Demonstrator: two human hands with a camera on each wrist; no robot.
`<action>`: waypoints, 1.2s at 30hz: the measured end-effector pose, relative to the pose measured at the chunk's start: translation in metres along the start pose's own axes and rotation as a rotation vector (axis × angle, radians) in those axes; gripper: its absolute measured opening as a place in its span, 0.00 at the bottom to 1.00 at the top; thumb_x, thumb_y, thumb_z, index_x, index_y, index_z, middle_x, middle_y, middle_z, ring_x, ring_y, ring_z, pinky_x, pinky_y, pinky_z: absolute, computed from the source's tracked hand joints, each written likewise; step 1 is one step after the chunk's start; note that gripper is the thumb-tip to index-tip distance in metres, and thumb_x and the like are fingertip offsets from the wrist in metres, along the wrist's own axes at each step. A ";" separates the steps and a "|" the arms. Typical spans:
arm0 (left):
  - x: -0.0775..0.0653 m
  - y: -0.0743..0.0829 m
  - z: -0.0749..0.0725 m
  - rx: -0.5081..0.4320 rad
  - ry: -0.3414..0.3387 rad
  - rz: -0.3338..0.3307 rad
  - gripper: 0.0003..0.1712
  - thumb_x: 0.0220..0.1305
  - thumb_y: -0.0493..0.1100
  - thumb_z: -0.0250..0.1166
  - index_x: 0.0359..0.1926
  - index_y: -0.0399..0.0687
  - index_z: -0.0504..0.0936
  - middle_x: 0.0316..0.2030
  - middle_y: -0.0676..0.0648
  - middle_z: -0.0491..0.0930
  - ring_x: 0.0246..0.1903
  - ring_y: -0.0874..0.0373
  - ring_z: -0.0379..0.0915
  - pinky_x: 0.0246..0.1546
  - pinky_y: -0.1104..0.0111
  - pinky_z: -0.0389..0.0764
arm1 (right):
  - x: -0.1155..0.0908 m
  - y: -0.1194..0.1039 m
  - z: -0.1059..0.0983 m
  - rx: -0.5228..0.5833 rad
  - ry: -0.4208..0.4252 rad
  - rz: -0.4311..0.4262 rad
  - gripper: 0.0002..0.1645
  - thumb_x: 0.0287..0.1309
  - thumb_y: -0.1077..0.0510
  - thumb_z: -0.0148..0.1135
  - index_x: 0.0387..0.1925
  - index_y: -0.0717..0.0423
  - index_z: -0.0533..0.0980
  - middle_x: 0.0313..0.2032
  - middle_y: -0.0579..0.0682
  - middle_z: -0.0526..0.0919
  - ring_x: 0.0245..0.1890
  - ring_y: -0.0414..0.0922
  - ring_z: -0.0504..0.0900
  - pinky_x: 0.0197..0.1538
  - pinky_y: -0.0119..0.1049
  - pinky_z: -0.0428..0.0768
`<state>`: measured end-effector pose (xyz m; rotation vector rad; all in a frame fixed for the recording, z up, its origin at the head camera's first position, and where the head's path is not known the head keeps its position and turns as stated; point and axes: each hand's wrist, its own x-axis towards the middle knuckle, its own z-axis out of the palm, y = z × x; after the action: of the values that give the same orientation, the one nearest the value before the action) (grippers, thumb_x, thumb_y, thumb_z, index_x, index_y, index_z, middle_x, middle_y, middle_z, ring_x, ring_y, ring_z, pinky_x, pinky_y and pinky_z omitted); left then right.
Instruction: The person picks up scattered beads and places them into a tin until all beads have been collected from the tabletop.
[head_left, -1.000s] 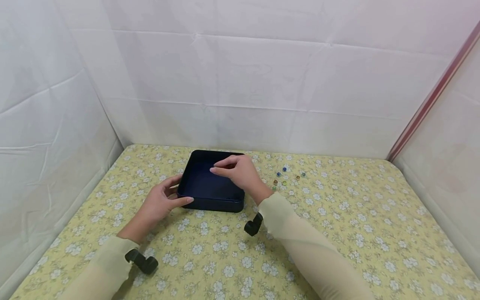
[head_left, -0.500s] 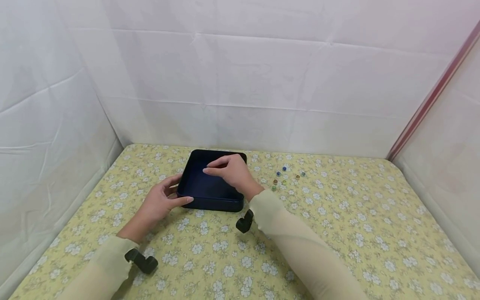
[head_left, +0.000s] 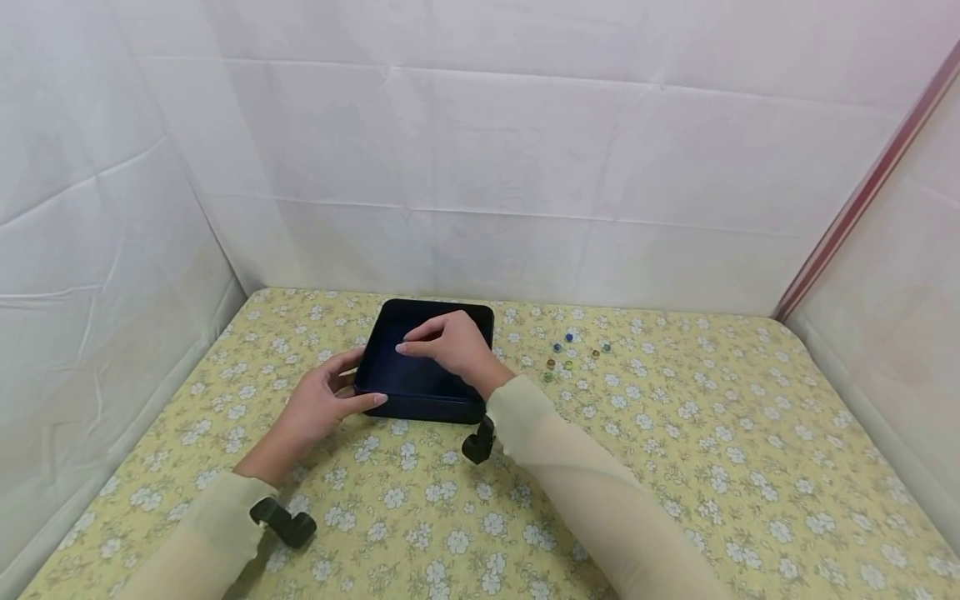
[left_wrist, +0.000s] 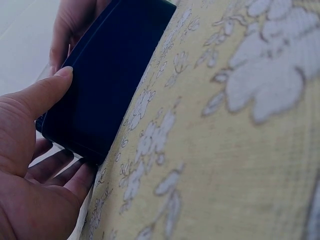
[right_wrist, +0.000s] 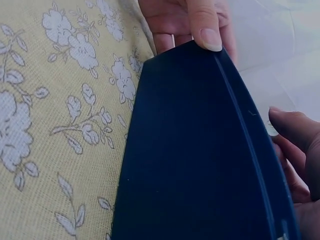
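Observation:
A dark blue square tray with raised walls lies on the flowered cloth. My left hand grips its near left corner, thumb on the front rim and fingers against the left side. Over the inside of the tray, my right hand pinches thumb and forefinger together. At the thumb tip in the right wrist view shows a small clear marble, mostly hidden by the fingers. The tray wall hides much of the right hand in the left wrist view.
Several small glass marbles lie loose right of the tray, among them a blue marble, a brown marble and a green marble. White cloth walls enclose the back and both sides of the table.
My right hand has moved left and slightly nearer over the tray, fingertips still together. The left hand, the tray and the loose marbles have kept their places.

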<state>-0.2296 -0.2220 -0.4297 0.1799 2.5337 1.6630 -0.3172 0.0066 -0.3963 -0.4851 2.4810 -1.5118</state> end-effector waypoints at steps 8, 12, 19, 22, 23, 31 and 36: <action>-0.001 0.001 0.000 0.016 0.000 -0.007 0.54 0.62 0.57 0.75 0.81 0.56 0.55 0.79 0.43 0.57 0.72 0.41 0.65 0.61 0.56 0.82 | 0.002 -0.001 0.003 -0.014 -0.029 0.032 0.10 0.55 0.48 0.79 0.38 0.45 0.91 0.45 0.44 0.89 0.43 0.41 0.85 0.49 0.38 0.86; -0.001 0.002 0.000 0.013 -0.002 -0.005 0.53 0.62 0.57 0.74 0.81 0.56 0.55 0.79 0.43 0.57 0.73 0.40 0.65 0.61 0.56 0.82 | 0.004 0.001 0.006 -0.038 -0.040 0.034 0.09 0.55 0.48 0.79 0.37 0.44 0.91 0.45 0.44 0.89 0.44 0.41 0.85 0.48 0.38 0.86; -0.001 0.000 0.000 0.002 -0.005 -0.009 0.53 0.63 0.56 0.74 0.81 0.56 0.56 0.79 0.43 0.58 0.73 0.41 0.65 0.59 0.62 0.83 | 0.007 0.006 0.011 -0.113 -0.037 0.038 0.08 0.55 0.47 0.79 0.36 0.43 0.91 0.46 0.44 0.89 0.47 0.42 0.85 0.48 0.38 0.86; -0.001 0.000 0.000 0.001 -0.003 -0.010 0.53 0.63 0.56 0.75 0.81 0.56 0.56 0.79 0.43 0.58 0.73 0.41 0.65 0.59 0.62 0.83 | 0.008 0.006 0.012 -0.132 -0.041 0.041 0.08 0.55 0.47 0.79 0.35 0.44 0.91 0.46 0.44 0.90 0.49 0.42 0.85 0.49 0.38 0.86; -0.001 0.000 0.000 0.001 -0.003 -0.011 0.53 0.63 0.56 0.75 0.81 0.56 0.56 0.79 0.43 0.58 0.73 0.41 0.65 0.59 0.62 0.83 | 0.008 0.006 0.012 -0.138 -0.042 0.041 0.08 0.55 0.48 0.79 0.35 0.44 0.91 0.46 0.44 0.90 0.49 0.42 0.85 0.49 0.37 0.86; -0.001 0.001 0.000 0.000 -0.001 -0.013 0.53 0.63 0.55 0.75 0.81 0.56 0.56 0.79 0.43 0.58 0.72 0.41 0.65 0.59 0.62 0.83 | 0.009 0.002 0.013 -0.183 -0.040 0.070 0.07 0.54 0.48 0.80 0.33 0.45 0.92 0.44 0.44 0.90 0.45 0.41 0.84 0.44 0.35 0.84; -0.001 0.002 0.000 -0.003 -0.004 -0.013 0.53 0.63 0.55 0.75 0.81 0.56 0.56 0.79 0.43 0.58 0.72 0.41 0.66 0.58 0.64 0.84 | 0.010 0.002 0.013 -0.214 -0.043 0.082 0.07 0.56 0.49 0.79 0.34 0.46 0.92 0.45 0.44 0.90 0.47 0.43 0.85 0.48 0.36 0.85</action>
<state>-0.2282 -0.2212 -0.4282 0.1653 2.5241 1.6599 -0.3221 -0.0068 -0.4040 -0.4387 2.6075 -1.2002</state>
